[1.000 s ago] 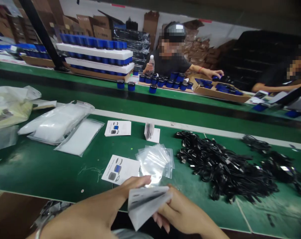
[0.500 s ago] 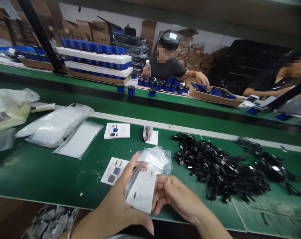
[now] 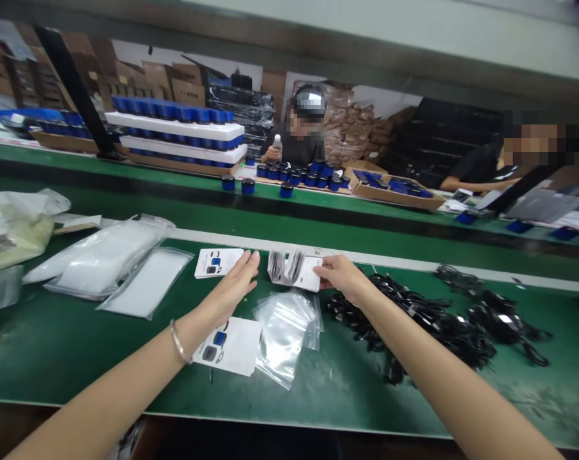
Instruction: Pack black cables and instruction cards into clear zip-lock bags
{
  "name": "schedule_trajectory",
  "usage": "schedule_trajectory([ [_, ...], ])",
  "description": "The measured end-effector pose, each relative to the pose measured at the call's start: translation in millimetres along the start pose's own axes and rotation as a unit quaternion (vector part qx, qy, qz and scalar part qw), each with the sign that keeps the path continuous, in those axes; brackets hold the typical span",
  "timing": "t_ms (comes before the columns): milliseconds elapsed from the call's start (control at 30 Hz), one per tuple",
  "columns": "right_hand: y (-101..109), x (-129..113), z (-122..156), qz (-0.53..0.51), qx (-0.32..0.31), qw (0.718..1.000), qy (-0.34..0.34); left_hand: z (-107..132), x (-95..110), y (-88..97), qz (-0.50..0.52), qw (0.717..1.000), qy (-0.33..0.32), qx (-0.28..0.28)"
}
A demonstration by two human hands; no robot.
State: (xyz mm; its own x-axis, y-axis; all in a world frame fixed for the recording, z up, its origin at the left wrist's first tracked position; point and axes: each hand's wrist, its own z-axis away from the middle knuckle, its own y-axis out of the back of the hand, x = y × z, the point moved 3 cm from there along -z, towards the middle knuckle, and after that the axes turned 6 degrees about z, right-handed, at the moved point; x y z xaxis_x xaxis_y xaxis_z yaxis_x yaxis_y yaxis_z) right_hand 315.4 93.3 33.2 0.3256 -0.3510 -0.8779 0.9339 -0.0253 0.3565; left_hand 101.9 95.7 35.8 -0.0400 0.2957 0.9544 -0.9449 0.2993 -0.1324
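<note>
My right hand (image 3: 341,276) reaches forward and pinches the right edge of a white folded leaflet (image 3: 309,278), whose fanned folds stand up on the green bench. Against its left side stands another folded leaflet (image 3: 277,266). My left hand (image 3: 234,284) is empty, its fingers stretched out over the bench beside a small stack of printed cards (image 3: 213,262). Below that wrist lies a larger printed sheet (image 3: 241,345), partly covered by my forearm. Clear zip bags (image 3: 284,332) are fanned out between my two arms.
A heap of black cables (image 3: 414,319) lies under and beyond my right forearm. Bags of white material (image 3: 148,275) sit at left. Across the bench are blue jars (image 3: 286,190), stacked trays (image 3: 174,131), an open carton (image 3: 395,191) and two people (image 3: 294,137).
Both hands have moved forward and apart. The folded leaflet has gone from near my body to beside the other one, and my left hand has let go of it.
</note>
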Motion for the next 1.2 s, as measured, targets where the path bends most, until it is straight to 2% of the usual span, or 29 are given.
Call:
schedule_trajectory([
  [100, -7.1, -1.9, -25.0, 0.060, -0.002, 0.998, -0.004, -20.4, -3.2, -5.6, 0.014, 1.000, 0.018, -0.014],
  [233, -27.3, -2.4, -38.4, 0.141, -0.009, 0.990, 0.015, -27.3, -9.3, -14.4, 0.016, 0.998, 0.016, -0.054],
  [367, -36.1, -7.3, -39.1, 0.243, 0.055, 0.966, 0.068, -29.9, -11.7, -16.9, -0.021, 0.997, -0.004, -0.074],
  [467, -35.1, -13.1, -28.1, 0.307, 0.119, 0.937, 0.115, -25.5, -9.3, -6.7, -0.085, 0.994, -0.020, -0.069],
  [600, -38.0, -18.3, 8.5, 0.350, 0.154, 0.902, 0.199, 3.8, -2.5, 25.9, -0.235, 0.968, -0.064, -0.066],
  [667, -47.9, -18.4, 31.2, 0.360, 0.120, 0.892, 0.245, 22.9, -2.0, 41.6, -0.334, 0.936, -0.078, -0.075],
  [733, -63.5, -16.8, 51.1, 0.371, 0.058, 0.883, 0.281, 37.6, -4.0, 51.8, -0.423, 0.900, -0.087, -0.068],
  [833, -88.9, -12.0, 68.6, 0.400, -0.035, 0.866, 0.297, 47.0, -8.9, 54.8, -0.516, 0.850, -0.094, -0.051],
  [900, -101.9, -9.8, 71.8, 0.415, -0.064, 0.858, 0.297, 47.7, -11.8, 52.6, -0.552, 0.827, -0.099, -0.043],
  [967, -110.9, -9.1, 71.1, 0.422, -0.074, 0.853, 0.297, 47.7, -14.2, 50.8, -0.571, 0.813, -0.102, -0.041],
  [1067, -118.6, -10.8, 68.0, 0.429, -0.078, 0.853, 0.288, 51.1, -17.3, 50.9, -0.579, 0.807, -0.109, -0.041],
  [1200, -119.9, -15.4, 71.8, 0.399, -0.088, 0.870, 0.276, 66.0, -20.8, 55.3, -0.571, 0.809, -0.134, -0.034],
])
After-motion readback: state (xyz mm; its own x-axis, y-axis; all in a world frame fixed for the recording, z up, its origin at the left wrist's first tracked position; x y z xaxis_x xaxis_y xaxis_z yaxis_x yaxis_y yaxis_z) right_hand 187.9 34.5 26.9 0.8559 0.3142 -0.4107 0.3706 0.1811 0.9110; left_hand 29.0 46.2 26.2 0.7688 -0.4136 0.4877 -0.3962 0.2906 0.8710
